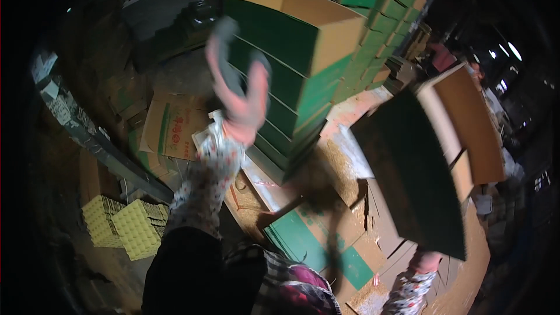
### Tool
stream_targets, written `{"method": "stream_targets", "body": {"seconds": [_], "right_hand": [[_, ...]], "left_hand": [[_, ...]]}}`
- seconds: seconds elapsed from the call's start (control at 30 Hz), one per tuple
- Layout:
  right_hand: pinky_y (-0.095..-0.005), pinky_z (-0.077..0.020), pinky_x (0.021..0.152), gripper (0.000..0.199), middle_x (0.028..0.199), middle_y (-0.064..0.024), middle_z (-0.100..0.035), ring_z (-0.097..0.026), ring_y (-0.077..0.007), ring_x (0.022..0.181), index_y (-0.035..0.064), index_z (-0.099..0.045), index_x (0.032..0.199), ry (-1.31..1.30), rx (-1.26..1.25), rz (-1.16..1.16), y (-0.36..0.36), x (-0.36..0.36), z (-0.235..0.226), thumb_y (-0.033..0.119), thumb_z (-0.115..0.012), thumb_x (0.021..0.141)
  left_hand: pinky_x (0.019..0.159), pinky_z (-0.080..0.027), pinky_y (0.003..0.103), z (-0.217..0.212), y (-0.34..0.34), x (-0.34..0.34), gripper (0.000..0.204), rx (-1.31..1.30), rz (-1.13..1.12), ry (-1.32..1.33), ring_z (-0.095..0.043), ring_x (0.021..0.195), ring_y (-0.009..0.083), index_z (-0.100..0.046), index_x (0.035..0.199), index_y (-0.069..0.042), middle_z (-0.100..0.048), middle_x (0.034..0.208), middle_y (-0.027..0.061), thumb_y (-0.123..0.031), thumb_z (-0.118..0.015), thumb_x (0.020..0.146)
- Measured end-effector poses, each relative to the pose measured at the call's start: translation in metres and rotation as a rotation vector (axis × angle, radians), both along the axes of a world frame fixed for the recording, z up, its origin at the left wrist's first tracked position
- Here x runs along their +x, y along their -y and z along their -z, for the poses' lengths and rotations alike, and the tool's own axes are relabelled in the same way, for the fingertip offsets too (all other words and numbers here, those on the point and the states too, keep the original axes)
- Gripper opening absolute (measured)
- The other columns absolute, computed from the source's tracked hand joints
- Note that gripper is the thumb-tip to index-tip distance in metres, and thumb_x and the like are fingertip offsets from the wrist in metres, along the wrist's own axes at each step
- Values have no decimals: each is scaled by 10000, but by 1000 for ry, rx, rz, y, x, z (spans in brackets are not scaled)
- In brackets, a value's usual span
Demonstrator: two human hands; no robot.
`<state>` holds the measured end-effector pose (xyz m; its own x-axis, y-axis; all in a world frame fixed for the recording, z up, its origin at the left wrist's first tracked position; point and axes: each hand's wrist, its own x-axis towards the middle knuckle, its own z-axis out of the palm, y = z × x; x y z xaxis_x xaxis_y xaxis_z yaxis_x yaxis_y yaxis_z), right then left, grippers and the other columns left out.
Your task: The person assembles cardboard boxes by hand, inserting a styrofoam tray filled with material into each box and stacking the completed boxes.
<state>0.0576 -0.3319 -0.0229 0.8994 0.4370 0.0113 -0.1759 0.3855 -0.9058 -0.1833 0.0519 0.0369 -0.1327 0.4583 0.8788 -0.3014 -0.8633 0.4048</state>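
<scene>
My left hand (244,96), blurred and with dark grey fingertips, is raised with its fingers spread and nothing in it. It is in front of a stack of green and brown open-topped cardboard boxes (265,58), and I cannot tell whether it touches them. At the right, my right hand (427,259) holds a tilted green cardboard box (408,175) by its lower edge; the fingers are mostly hidden behind the box. The brown inside of a flap shows on the box's far right. Below and between my hands lie flattened green and brown cartons (309,233).
More green boxes (373,35) are piled high at the back. A brown carton with red print (172,128) is at the left. Yellow egg trays (140,227) are stacked at the lower left beside a long metal rail (105,146). Wood-coloured debris (338,169) litters the work surface.
</scene>
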Motion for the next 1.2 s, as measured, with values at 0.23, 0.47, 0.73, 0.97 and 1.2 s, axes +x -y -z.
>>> {"method": "stream_targets", "body": {"seconds": [0.23, 0.47, 0.73, 0.97, 1.2], "right_hand": [[-310, -305, 1062, 530, 1375, -73, -455, -427, -221, 1246, 64, -409, 1365, 678, -33, -786, -231, 24, -111, 375, -469, 940], [-295, -449, 915, 536, 1259, -86, -554, -584, -199, 1028, 25, -451, 1347, 620, -736, -497, -313, -40, -167, 423, -406, 990], [-374, -390, 999, 577, 1256, -233, -520, -498, -315, 1188, -47, -475, 1276, 713, -1323, 158, 9, -19, 161, 308, -645, 854], [-347, -408, 962, 383, 1207, -185, -552, -522, -263, 1123, -9, -517, 1240, 353, -1028, 148, 196, -68, 274, 230, -529, 942], [-323, -325, 1042, 539, 1340, -148, -483, -449, -225, 1231, -33, -427, 1356, 424, -570, 532, 203, 10, 113, 383, -370, 1018]], "left_hand": [[915, -435, 352, -4, -180, -18, 471, -362, -168, 89, -592, 1025, 330, -556, 1169, 50, -621, 1099, 234, -360, -548, 937], [1019, -354, 332, 11, -162, -5, 427, -293, -198, -31, -495, 1180, 268, -442, 1327, 27, -530, 1286, 190, -225, -472, 984], [1060, -317, 492, 172, 103, 17, 690, 285, 459, -1093, -431, 1224, 382, -466, 1303, -44, -476, 1272, 207, -474, -651, 796], [1023, -351, 406, 309, 148, 67, 766, -548, 611, -1346, -412, 1233, 394, -341, 1360, 51, -443, 1277, 299, -398, -672, 835], [740, -489, 254, 157, 143, 146, 325, -972, 1171, -497, -567, 834, 100, -489, 1160, -29, -582, 1017, 34, -165, -641, 907]]}}
